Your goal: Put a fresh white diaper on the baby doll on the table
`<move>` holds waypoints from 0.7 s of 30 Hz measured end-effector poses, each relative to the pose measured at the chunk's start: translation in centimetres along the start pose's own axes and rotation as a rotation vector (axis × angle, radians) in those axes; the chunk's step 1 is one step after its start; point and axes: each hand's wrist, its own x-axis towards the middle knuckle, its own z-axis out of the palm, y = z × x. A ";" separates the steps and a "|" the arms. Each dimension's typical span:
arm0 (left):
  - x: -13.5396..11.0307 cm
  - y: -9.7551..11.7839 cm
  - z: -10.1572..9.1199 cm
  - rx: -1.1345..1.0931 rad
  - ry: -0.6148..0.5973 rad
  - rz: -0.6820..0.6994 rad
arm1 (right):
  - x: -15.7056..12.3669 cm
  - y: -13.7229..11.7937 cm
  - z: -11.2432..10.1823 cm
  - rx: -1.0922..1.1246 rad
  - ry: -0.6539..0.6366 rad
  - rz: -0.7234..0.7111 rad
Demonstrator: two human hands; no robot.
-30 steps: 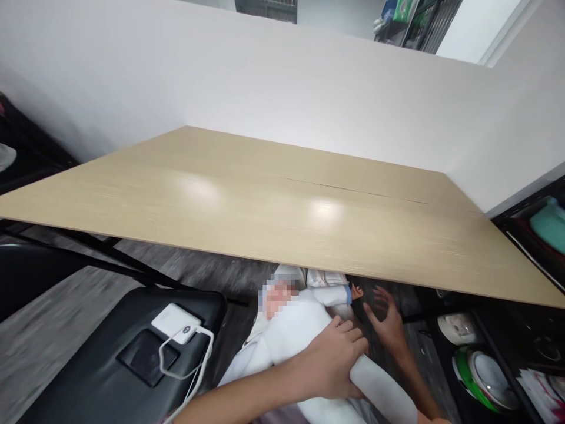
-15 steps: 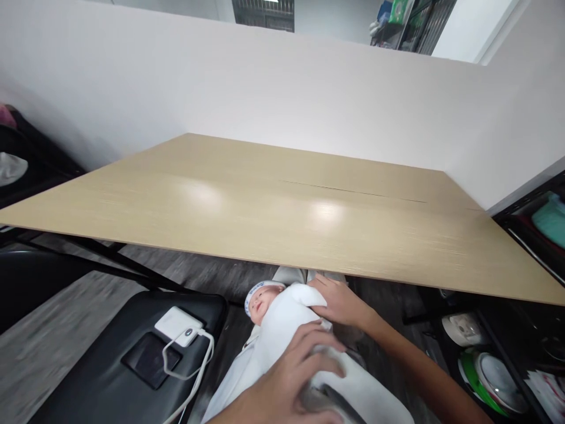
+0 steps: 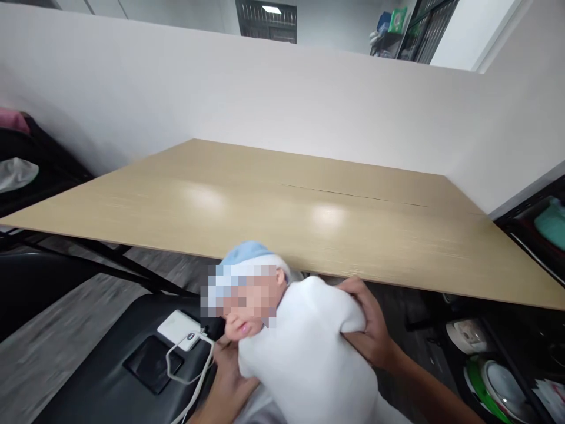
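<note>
A baby doll point(image 3: 309, 347) in white clothing and a blue and white cap point(image 3: 249, 253) is held up in front of me, at the near edge of the table. Its head tilts to the left. My left hand point(image 3: 227, 368) grips the doll just below its head, by the shoulder or arm; some fingers are hidden behind it. On the other side, my right hand point(image 3: 371, 324) is closed around the doll's other white sleeve point(image 3: 351, 312), thumb below and fingers above. The doll's lower body runs out of the bottom of the view.
A wooden table point(image 3: 265, 194) spans the view before a white wall. On the black chair point(image 3: 101, 365) at left lie a white power bank point(image 3: 179, 327) with a cable and a dark phone-like device point(image 3: 150, 362). A shelf with a white and green container point(image 3: 498, 383) stands at right.
The doll has been raised from lying on my lap to nearer the camera, its head now overlapping the table edge. My left hand has shifted from over its body to beside its shoulder.
</note>
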 end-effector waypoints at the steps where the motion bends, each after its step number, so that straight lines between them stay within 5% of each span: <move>1: 1.6 1.0 0.3 -0.060 -0.043 0.008 | 0.0 -0.2 -0.9 -0.041 0.032 0.017; 7: 14.3 8.8 0.8 -0.105 -0.382 0.069 | 1.7 0.4 -9.0 -0.441 0.103 0.199; 11: 20.3 11.3 1.6 -0.014 -0.511 0.126 | 1.7 1.9 -12.5 -0.707 0.073 0.221; 16: 22.6 11.0 2.8 0.115 -0.588 0.173 | -0.2 4.6 -13.7 -0.880 0.063 0.202; 21: 22.2 9.2 2.4 0.309 -0.492 0.261 | -2.5 7.7 -13.5 -0.853 0.112 0.239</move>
